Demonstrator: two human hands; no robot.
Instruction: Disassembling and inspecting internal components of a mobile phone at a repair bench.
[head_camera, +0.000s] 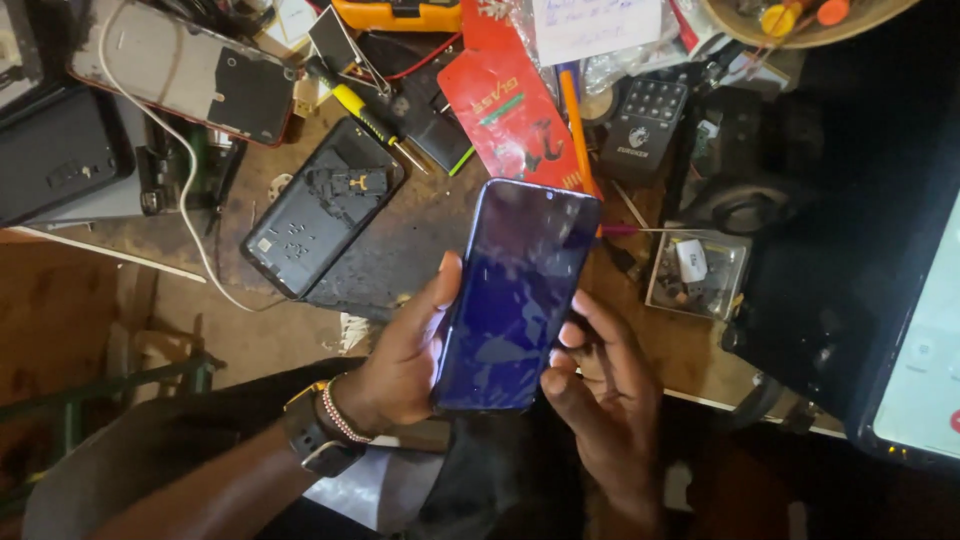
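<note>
Your left hand (400, 355) grips the blue phone (515, 295) along its left edge, thumb curled onto the glass. Your right hand (600, 390) pinches its lower right edge, fingers closed on it. You hold the phone screen-up, raised above the desk's (420, 240) near edge. An opened phone back (320, 205) lies just beyond, a yellow screwdriver (365, 115) near it.

I see a worn brown table (430, 235) bearing an opened phone back (318, 208), a yellow-handled screwdriver (368, 115), a red card packet (510, 105), a white cable (190, 175) and a clear parts tray (697, 275).
</note>
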